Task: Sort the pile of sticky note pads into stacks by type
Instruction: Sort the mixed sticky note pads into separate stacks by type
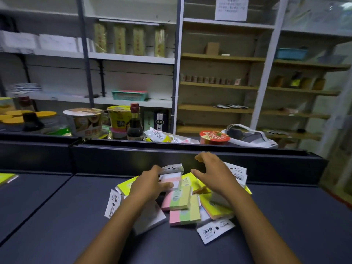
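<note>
The pile of pads (pixel 182 202) lies unsorted on the dark counter (pixel 57 216), centre. Left hand (pixel 150 185) pinches a pink-white pad (pixel 170 179), apparently to lift it out. Right hand (pixel 213 174) hovers open, holding nothing.

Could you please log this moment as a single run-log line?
phase: sorting start | left hand: on pile of sticky note pads, fingers on a pad, grasp unclear | right hand: open above pile | stacks: none formed near pile | surface: dark counter

Left hand (pixel 150 184), right hand (pixel 216 175) over pad pile (pixel 183 204).
</note>
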### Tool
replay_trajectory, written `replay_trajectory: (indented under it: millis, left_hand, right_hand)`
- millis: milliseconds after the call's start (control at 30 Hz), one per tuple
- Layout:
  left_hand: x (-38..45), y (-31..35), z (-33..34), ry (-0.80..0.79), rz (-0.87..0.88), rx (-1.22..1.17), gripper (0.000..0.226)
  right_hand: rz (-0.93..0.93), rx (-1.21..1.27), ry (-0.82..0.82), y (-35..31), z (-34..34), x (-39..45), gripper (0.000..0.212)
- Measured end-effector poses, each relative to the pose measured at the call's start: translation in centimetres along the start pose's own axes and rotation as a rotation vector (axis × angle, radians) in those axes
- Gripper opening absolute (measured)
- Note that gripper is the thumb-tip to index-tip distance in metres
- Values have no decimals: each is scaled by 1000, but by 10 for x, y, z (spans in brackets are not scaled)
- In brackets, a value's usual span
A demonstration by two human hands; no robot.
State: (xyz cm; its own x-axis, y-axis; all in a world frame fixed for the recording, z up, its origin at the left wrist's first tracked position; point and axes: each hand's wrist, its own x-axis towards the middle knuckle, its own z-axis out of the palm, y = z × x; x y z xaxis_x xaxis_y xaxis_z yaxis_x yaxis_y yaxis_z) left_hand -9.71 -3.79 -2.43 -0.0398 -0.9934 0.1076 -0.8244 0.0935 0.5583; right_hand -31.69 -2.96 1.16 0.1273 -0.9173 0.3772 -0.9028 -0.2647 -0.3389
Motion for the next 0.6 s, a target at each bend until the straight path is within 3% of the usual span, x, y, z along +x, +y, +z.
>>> replay_trajectory:
  millis: [267,467,600]
  left_hand:
    - [4,-6,-14,57,-25,-428,75]
    - [0,-9,-24,106,-21,-727,29]
    - [-2,-9,-28,173,-11,-877,28]
  right_hand:
    - [-20,90,49,1,8,14,36]
    - [-14,157,76,9,7,8,28]
    - [3,129,28,13,11,2,21]
